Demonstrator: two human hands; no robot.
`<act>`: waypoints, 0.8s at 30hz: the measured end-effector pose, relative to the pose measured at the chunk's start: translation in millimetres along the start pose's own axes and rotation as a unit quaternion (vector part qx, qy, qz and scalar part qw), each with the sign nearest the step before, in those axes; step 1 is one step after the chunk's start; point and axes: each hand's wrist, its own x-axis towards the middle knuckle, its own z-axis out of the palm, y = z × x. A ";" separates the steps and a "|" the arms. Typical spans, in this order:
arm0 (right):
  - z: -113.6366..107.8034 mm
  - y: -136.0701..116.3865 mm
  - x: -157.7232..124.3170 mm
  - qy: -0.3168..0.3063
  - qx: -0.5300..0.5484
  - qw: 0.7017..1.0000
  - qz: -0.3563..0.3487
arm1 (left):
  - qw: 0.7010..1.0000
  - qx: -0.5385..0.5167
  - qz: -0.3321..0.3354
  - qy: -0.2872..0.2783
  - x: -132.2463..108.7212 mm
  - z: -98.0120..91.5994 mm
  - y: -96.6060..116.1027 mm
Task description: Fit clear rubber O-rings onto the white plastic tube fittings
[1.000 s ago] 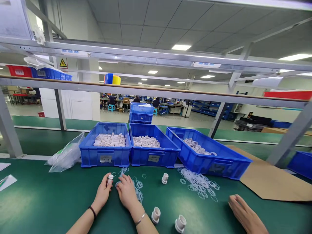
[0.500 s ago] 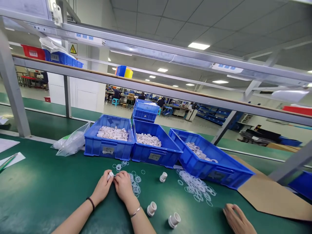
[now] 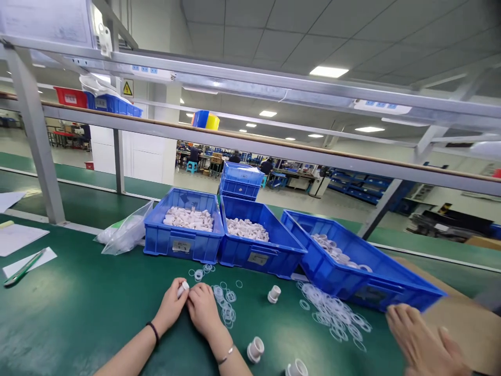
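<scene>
My left hand (image 3: 169, 308) is closed round a white plastic pipe fitting (image 3: 182, 289), whose end pokes out above the fingers. Against it, my right hand (image 3: 204, 312) has its fingers curled in. Its fingertips meet the left hand's beside the fitting, and what they pinch is hidden. Thin clear rings (image 3: 225, 303) lie loose just right of my right hand, and a smaller group of rings (image 3: 199, 273) lies beyond both hands. On the green table stand a white fitting (image 3: 274, 294), another fitting (image 3: 255, 350) nearer me, and a third fitting (image 3: 297, 368) at the bottom edge.
Across the table stand a left blue bin (image 3: 182, 245), a middle blue bin (image 3: 260, 258) and a right blue bin (image 3: 376, 292), all holding white parts. A bigger ring pile (image 3: 336, 313) lies before the right bin. Another person's hand (image 3: 425, 339) is there. A plastic bag (image 3: 127, 232) lies left.
The other person's hand has moved up and right, to the right bin's front corner. My hands keep their hold together; the whole view has shifted slightly.
</scene>
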 end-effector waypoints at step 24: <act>70.8 13.6 46.2 0.000 0.132 0.990 0.054 | 0.994 -0.041 -0.082 -0.066 8.1 -4.9 8.0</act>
